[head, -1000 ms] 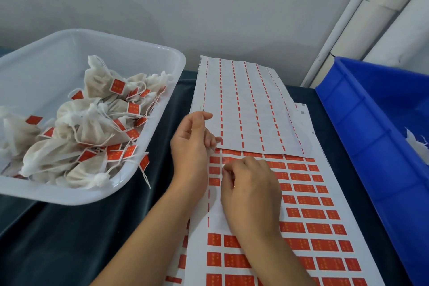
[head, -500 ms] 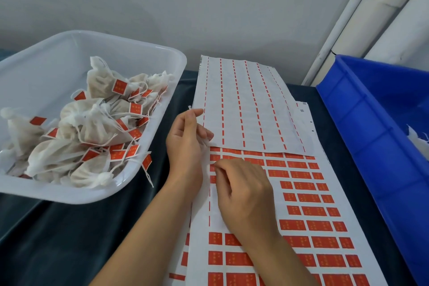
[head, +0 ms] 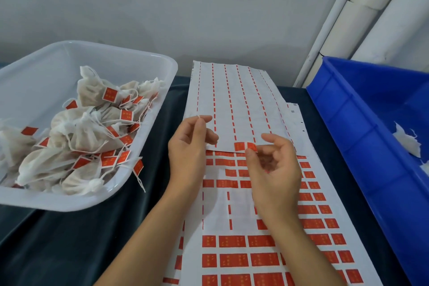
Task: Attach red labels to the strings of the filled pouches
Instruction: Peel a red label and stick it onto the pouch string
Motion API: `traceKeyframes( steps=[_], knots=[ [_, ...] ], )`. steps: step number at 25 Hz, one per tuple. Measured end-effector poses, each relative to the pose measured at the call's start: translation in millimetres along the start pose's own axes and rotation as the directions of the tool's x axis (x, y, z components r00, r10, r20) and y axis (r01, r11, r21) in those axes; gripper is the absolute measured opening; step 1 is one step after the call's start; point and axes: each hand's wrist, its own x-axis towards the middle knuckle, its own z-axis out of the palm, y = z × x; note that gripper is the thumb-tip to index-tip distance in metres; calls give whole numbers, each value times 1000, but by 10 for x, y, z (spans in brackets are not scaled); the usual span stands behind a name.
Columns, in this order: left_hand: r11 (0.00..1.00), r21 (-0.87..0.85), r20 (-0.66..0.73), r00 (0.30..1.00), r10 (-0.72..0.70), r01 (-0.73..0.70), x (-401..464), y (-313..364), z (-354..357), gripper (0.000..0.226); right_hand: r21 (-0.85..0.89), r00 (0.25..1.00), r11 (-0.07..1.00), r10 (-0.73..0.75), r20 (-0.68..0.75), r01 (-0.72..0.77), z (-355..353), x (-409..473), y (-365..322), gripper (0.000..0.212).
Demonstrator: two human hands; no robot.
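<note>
My right hand point(head: 275, 169) pinches a peeled red label point(head: 245, 146) between thumb and forefinger, lifted just above the label sheet point(head: 234, 246). My left hand point(head: 188, 146) pinches the end of a thin white string point(head: 198, 117) between thumb and forefinger, a little left of the label. The pouch on that string is hidden. A clear white tub point(head: 148, 62) at the left holds several filled white pouches point(head: 90, 132) whose strings carry red labels.
A used backing sheet point(head: 232, 104) with only red dashes lies over the far end of the label sheet. A blue bin point(head: 348, 123) stands at the right with a white pouch point(head: 407, 140) inside. Dark cloth point(head: 69, 244) covers the table; a wall rises behind.
My right hand has lifted off the sheet with a red label peeled free. My left hand has risen slightly and now shows the string end between its fingertips.
</note>
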Motion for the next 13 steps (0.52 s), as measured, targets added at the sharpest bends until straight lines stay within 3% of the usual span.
traceKeyframes(
  steps=[7, 13],
  knots=[
    [997, 69, 158, 987, 7, -18, -233, -19, 170, 21, 160, 986, 973, 166, 14, -166, -179, 253, 64, 10],
    [994, 102, 289, 957, 2, -33, -383, -18, 244, 22, 371, 967, 895, 250, 42, -247, -243, 219, 72, 13]
  ],
)
